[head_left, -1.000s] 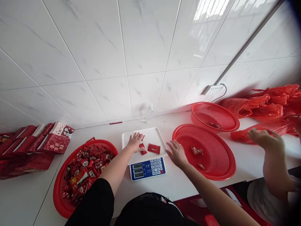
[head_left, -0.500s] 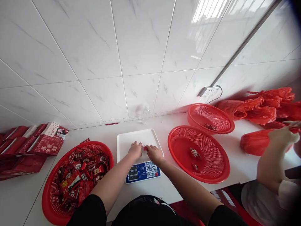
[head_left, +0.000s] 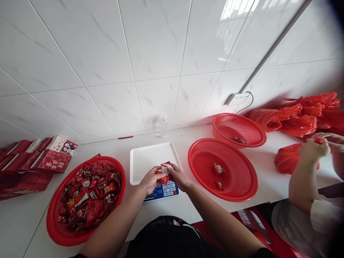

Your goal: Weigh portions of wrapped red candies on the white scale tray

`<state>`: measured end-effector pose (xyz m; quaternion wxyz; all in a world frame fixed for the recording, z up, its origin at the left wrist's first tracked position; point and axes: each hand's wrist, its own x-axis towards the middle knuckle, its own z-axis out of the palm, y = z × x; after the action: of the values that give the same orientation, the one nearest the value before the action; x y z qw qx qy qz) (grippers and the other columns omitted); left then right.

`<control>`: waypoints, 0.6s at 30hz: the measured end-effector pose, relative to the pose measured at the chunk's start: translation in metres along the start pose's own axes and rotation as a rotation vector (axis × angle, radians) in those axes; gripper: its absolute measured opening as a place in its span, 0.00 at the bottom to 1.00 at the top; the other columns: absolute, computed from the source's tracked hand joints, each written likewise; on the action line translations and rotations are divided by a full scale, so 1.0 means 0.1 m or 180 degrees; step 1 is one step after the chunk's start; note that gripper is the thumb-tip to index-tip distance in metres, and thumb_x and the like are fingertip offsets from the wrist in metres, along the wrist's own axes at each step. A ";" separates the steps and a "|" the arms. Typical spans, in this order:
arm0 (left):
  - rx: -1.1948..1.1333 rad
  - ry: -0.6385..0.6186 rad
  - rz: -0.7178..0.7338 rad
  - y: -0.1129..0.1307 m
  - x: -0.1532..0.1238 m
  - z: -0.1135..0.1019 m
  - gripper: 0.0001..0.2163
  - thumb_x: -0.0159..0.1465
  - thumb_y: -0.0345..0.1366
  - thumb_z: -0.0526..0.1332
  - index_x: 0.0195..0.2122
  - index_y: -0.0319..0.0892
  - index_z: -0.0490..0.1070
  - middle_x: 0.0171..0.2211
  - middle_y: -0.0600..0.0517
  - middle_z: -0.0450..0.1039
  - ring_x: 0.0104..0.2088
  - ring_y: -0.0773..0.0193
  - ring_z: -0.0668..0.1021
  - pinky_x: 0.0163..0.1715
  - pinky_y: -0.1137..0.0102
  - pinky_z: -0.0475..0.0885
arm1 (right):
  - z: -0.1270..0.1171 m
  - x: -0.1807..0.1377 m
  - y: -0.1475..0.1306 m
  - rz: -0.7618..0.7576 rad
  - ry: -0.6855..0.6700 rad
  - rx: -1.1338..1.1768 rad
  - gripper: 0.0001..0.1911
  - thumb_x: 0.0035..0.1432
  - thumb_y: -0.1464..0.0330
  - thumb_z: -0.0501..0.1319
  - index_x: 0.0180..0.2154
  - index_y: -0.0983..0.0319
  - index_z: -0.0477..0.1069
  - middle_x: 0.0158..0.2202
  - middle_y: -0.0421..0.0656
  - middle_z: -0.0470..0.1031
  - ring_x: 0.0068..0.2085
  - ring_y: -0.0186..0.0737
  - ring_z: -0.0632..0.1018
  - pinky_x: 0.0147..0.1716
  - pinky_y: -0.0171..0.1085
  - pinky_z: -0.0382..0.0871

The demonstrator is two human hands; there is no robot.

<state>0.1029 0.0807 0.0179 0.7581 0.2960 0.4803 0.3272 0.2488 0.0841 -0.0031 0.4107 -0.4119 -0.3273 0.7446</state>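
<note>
Both my hands are together over the front of a white digital scale (head_left: pixel 146 154), hiding part of its blue keypad. My left hand (head_left: pixel 150 181) closes on several small red-and-white wrapped snack packets (head_left: pixel 165 172). From the other side, my right hand (head_left: pixel 181 178) has its fingers around the same packets. To the left, a red plastic basket (head_left: pixel 51 225) is heaped with similar red packets (head_left: pixel 91 195). The red basket (head_left: pixel 197 161) on the right contains a couple of wrapped pieces.
Behind it is another red basket (head_left: pixel 224 123) with a few packets. Red gift boxes (head_left: pixel 52 159) stand at far left. A clear plastic object (head_left: pixel 162 127) is near the wall, below a power strip (head_left: pixel 238 98). Red bags (head_left: pixel 290 116) and a co-worker's arm (head_left: pixel 305 175) are at right.
My hands have come up slightly and closer together, and the red-and-white packets now show between them. The view has shifted a little. At right, the co-worker's hands have moved above the red bag.
</note>
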 end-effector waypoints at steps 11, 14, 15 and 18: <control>-0.0075 0.0116 -0.0199 -0.14 -0.39 -0.07 0.14 0.49 0.33 0.67 0.34 0.41 0.63 0.33 0.52 0.72 0.32 0.68 0.75 0.33 0.72 0.69 | -0.78 -0.40 -0.30 -0.1139 0.2357 -0.2610 0.36 0.46 0.54 0.59 0.55 0.63 0.58 0.56 0.54 0.60 0.56 0.53 0.62 0.51 0.50 0.59; 0.0221 -0.0081 -0.0141 -0.16 -0.38 0.09 0.16 0.47 0.35 0.68 0.34 0.41 0.63 0.31 0.52 0.72 0.32 0.66 0.75 0.34 0.68 0.69 | -0.45 -0.47 -0.15 -0.0710 0.0818 -0.2368 0.27 0.48 0.55 0.59 0.48 0.62 0.66 0.45 0.50 0.72 0.46 0.48 0.72 0.42 0.45 0.68; 0.0297 -0.0144 -0.0129 -0.18 -0.37 0.14 0.17 0.47 0.35 0.68 0.34 0.41 0.63 0.30 0.52 0.72 0.31 0.65 0.76 0.34 0.67 0.69 | -0.33 -0.49 -0.09 -0.0593 0.0373 -0.2255 0.23 0.48 0.56 0.59 0.44 0.62 0.69 0.39 0.47 0.75 0.40 0.45 0.74 0.38 0.42 0.69; 0.0379 -0.0149 -0.0144 -0.22 -0.39 0.20 0.16 0.48 0.38 0.67 0.34 0.41 0.62 0.29 0.51 0.72 0.32 0.64 0.76 0.35 0.64 0.70 | -0.20 -0.52 -0.01 -0.0617 0.0132 -0.2008 0.18 0.48 0.57 0.60 0.37 0.62 0.72 0.31 0.42 0.76 0.33 0.40 0.75 0.32 0.38 0.69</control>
<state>0.1134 0.0344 0.0287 0.7573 0.3373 0.4876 0.2738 0.2834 0.0411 0.0065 0.3384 -0.5008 -0.5711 0.5555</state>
